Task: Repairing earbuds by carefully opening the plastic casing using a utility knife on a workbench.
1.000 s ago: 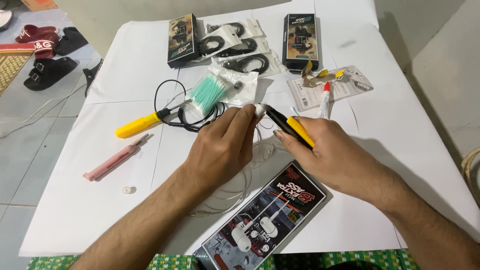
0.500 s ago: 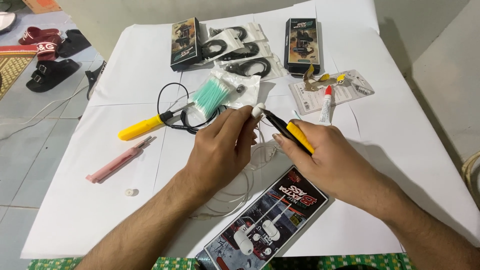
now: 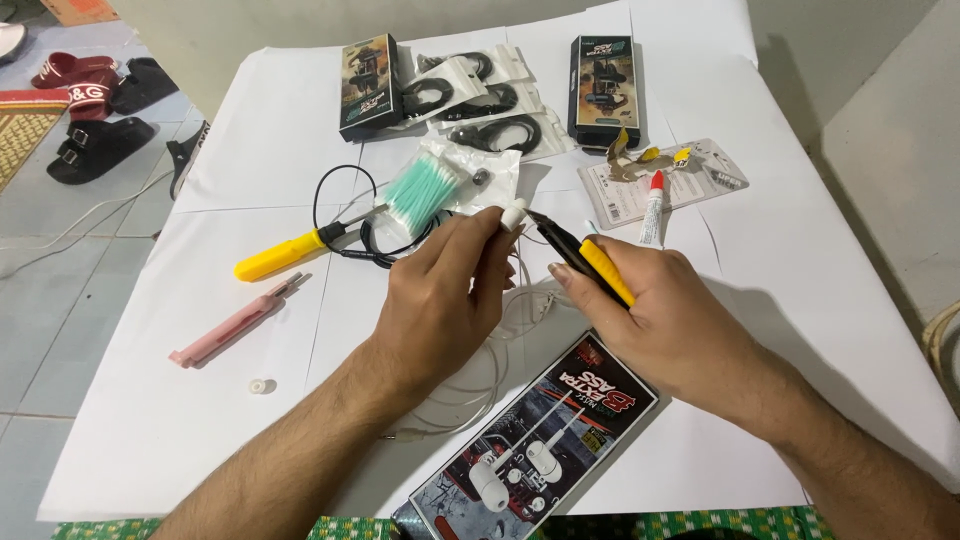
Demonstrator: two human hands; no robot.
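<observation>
Over the white paper-covered table (image 3: 800, 300), the left hand (image 3: 440, 300) is pinching a small white plastic earbud (image 3: 512, 214) at centre while the right hand (image 3: 660, 320) is gripping a yellow-handled, black-tipped pointed tool (image 3: 585, 260) against it, where a slip could gouge the bud or prick a fingertip.

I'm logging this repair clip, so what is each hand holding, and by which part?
The left hand pinches a white earbud by its body at the fingertips. The right hand holds a yellow-handled tool by its handle.
</observation>
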